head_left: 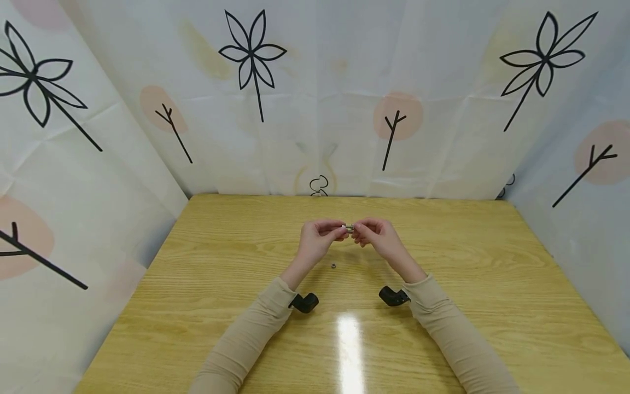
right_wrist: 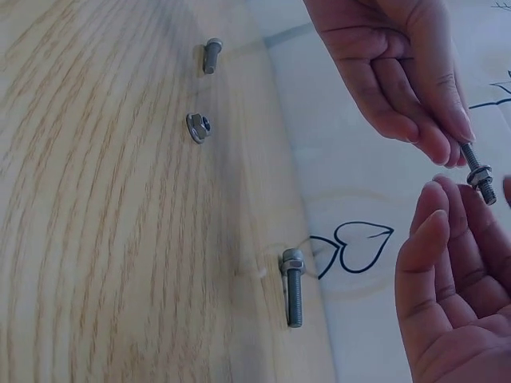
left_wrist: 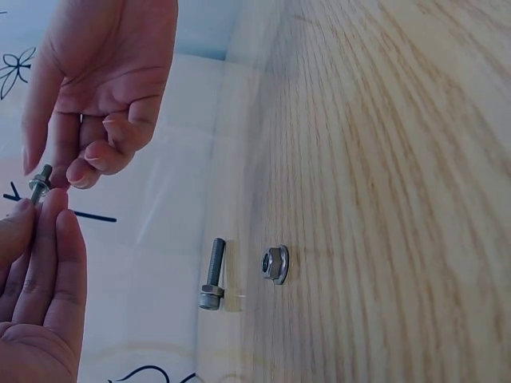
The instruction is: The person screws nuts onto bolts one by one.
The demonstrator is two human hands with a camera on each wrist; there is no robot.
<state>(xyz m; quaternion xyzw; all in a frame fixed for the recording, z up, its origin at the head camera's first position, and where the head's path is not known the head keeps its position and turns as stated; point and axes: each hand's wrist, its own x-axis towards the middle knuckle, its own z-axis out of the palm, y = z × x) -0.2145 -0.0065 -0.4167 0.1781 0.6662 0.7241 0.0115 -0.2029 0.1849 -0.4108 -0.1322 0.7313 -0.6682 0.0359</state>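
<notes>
My left hand (head_left: 314,239) pinches a metal bolt (right_wrist: 471,155) between thumb and fingers, above the table. A flange nut (right_wrist: 480,177) sits on the bolt's thread, a little short of its tip. My right hand (head_left: 385,238) is at that threaded end. Its thumb and fingers lie on either side of the nut, fairly straight, with a small gap at the thumb in both wrist views. Beneath the hands, another flange nut (left_wrist: 275,264) rests on the table, and a bolt with a nut near its head (left_wrist: 212,275) lies close by.
The wooden table (head_left: 246,262) ends at a patterned cloth (head_left: 315,109) on the back and both sides. A further bolt (right_wrist: 211,56) lies on the tabletop, towards the left. Black mounts (head_left: 305,302) are strapped at both wrists.
</notes>
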